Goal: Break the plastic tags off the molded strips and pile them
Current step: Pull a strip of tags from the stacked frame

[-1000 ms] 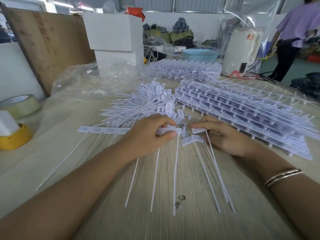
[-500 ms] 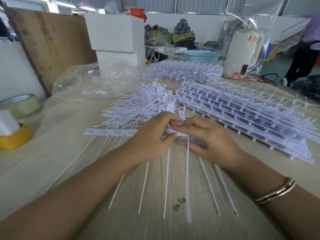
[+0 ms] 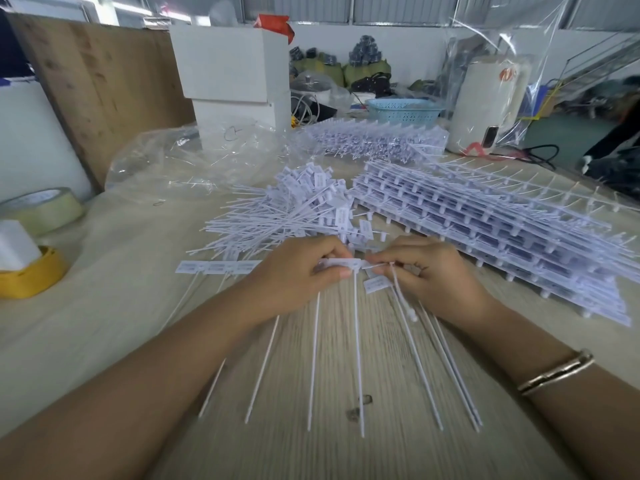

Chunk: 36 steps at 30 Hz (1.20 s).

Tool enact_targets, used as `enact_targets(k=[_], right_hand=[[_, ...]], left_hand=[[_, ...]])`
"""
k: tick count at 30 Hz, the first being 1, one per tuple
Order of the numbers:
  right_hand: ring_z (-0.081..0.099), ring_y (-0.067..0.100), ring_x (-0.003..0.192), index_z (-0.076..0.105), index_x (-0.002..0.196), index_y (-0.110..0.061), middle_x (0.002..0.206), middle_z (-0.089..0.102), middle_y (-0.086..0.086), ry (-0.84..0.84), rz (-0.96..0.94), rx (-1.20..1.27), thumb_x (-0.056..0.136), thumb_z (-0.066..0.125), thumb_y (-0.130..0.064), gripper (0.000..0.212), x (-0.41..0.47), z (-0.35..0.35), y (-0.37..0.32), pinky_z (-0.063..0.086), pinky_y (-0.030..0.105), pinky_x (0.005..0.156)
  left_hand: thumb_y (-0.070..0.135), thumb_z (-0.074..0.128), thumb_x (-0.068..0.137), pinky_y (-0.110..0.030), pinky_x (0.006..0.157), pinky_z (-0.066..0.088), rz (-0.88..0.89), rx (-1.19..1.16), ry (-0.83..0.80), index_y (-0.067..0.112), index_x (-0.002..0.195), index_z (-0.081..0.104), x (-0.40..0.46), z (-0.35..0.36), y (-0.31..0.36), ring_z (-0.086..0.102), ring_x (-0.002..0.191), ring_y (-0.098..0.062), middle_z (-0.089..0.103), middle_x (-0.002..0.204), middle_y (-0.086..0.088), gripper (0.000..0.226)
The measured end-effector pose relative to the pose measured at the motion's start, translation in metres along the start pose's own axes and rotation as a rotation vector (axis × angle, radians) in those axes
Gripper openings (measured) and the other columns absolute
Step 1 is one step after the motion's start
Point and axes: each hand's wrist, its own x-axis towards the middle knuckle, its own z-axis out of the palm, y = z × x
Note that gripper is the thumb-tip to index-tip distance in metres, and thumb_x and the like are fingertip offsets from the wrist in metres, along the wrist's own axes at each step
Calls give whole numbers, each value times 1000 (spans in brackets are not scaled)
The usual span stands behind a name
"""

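Strip (image 3: 341,263) — now between parted left hand (image 3: 298,275) and right hand (image 3: 429,271).

A small factory or packing workshop: a wood-grain worktable (image 3: 346,445) heaped with stacked molded strips (image 3: 485,230), loose tags (image 3: 287,209), plastic bags (image 3: 194,161), tape rolls (image 3: 41,209), white cartons (image 3: 232,64), under corrugated metal walls (image 3: 398,8).

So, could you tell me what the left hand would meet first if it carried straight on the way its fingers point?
Probably the right hand: the left hand points rightward along the strip, almost fingertip to fingertip.
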Motion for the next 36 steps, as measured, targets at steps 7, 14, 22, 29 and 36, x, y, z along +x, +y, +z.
enact_targets(k=[7, 14, 22, 29, 36], right_hand=[[59, 23, 61, 76, 86, -7, 74, 70, 12, -1, 236, 294, 82, 63, -26, 24, -1, 1, 1, 45, 31, 59], [54, 42, 67, 74, 77, -29, 73, 67, 4, 46, 288, 491, 80, 62, -38, 16, -1, 0, 9, 43, 48, 61], [61, 4, 67, 70, 81, -17, 78, 67, -14, 249, 466, 576, 91, 57, -23, 17, -8, -30, 15, 46, 17, 64], [52, 0, 83, 64, 116, -9, 92, 53, -9, -267, 219, 203, 88, 53, 9, 35, -6, -22, 14, 38, 12, 74], [55, 15, 91, 60, 118, -13, 100, 56, 4, -78, 113, 112, 83, 53, 16, 46, -5, -13, 9, 45, 32, 78]], left_hand=[[25, 62, 89, -11, 60, 33, 38, 0, 19, 28, 94, 59, 0, 1, 6, 53, 71, 0, 60, 81, 15, 7], [25, 60, 91, -24, 71, 41, 101, 3, 58, 19, 104, 63, 1, 3, 11, 57, 80, -7, 64, 92, 10, 14], [24, 57, 92, -40, 82, 48, 112, 31, 58, 15, 111, 62, -4, 0, 5, 60, 94, -14, 65, 106, 3, 21], [37, 54, 93, -40, 78, 50, 42, 113, 117, 29, 115, 58, -2, 1, -1, 62, 89, -16, 66, 105, 6, 24], [33, 66, 83, -7, 77, 36, 7, 35, 219, 23, 105, 56, 1, 10, 3, 49, 94, 0, 52, 106, 7, 26]])
